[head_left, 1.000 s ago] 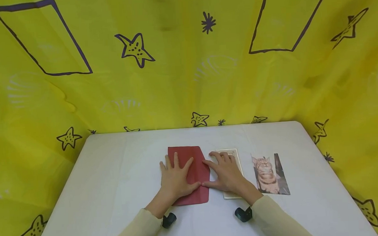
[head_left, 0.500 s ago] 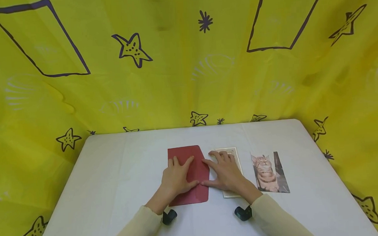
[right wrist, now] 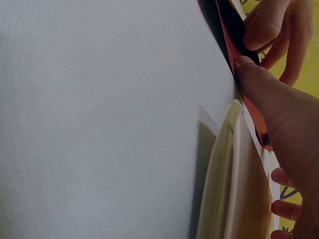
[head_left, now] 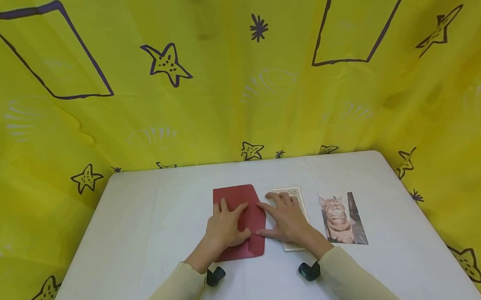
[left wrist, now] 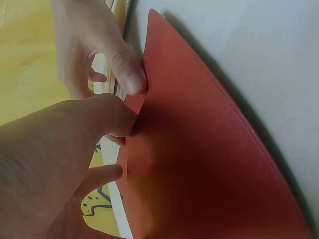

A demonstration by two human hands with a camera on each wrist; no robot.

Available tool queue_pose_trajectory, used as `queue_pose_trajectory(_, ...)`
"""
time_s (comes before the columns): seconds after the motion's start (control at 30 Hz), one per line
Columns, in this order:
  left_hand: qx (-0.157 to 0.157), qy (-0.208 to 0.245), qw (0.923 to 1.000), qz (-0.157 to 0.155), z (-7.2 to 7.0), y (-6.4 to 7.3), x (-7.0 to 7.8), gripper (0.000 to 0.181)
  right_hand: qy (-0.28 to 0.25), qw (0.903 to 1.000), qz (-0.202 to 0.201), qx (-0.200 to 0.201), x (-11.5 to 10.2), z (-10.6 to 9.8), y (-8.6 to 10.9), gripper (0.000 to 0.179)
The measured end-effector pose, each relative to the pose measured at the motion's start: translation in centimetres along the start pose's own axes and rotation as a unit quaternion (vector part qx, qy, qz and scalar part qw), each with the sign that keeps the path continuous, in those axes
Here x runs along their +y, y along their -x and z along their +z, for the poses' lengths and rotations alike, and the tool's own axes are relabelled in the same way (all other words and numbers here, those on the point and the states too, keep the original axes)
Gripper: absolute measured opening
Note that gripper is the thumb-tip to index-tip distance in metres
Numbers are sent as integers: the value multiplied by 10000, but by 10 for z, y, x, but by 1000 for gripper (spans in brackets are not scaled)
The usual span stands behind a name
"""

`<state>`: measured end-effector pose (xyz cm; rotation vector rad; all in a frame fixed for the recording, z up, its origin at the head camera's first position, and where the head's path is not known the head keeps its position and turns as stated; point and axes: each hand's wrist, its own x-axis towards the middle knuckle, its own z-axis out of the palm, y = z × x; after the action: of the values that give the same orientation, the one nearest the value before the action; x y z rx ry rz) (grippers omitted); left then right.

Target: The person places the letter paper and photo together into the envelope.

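A red paper envelope (head_left: 247, 217) lies on the table with its flap to the right. My left hand (head_left: 223, 225) is over it, its bent thumb and index finger at the opening edge; a dark gap shows there between the paper layers in the right wrist view. The left thumb (left wrist: 117, 112) hooks at this edge in the left wrist view. My right hand (head_left: 286, 218) presses the flap with thumb and index finger, its other fingers loosely bent over a cream, layered rectangular item (head_left: 295, 247) with an ornate print. The right thumb (right wrist: 254, 74) touches the red paper.
A cat photo (head_left: 342, 219) lies to the right of the cream item. A white cloth covers the table (head_left: 166, 208), and a yellow curtain (head_left: 213, 106) with drawn starfish surrounds it. Black wrist devices (head_left: 216, 276) sit under both sleeves.
The left hand's spread fingers have drawn in, and its thumb has bent at the envelope's opening, where the paper edge now lifts slightly. The right hand has stayed in place.
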<state>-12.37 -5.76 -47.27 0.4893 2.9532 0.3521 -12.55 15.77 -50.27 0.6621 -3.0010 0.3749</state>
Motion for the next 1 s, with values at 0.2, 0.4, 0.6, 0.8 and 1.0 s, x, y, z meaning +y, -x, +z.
queue_pose_trajectory(0.2, -127, 236, 9996, -54, -3, -2, 0, 67, -12, 10000, 8, 25, 0, 0, -1, 83)
queue_pose_trajectory(0.4, 39, 168, 9998, 23, -3, -2, -2, 70, -50, 10000, 71, -7, 1, 1, -1, 83)
queue_pose_trajectory(0.6, 104, 305, 9993, 188, -5, -2, -5, 68, -47, 9999, 101, -5, 1, 2, -1, 83)
queue_pose_trajectory(0.8, -124, 510, 9983, 264, -8, -3, -7, 57, -50, 9999, 40, 117, 2, 4, 0, 82)
queue_pose_trajectory(1.0, -211, 556, 9980, 230, -10, -2, -11, 58, -98, 9999, 115, -31, 2, 5, 0, 83)
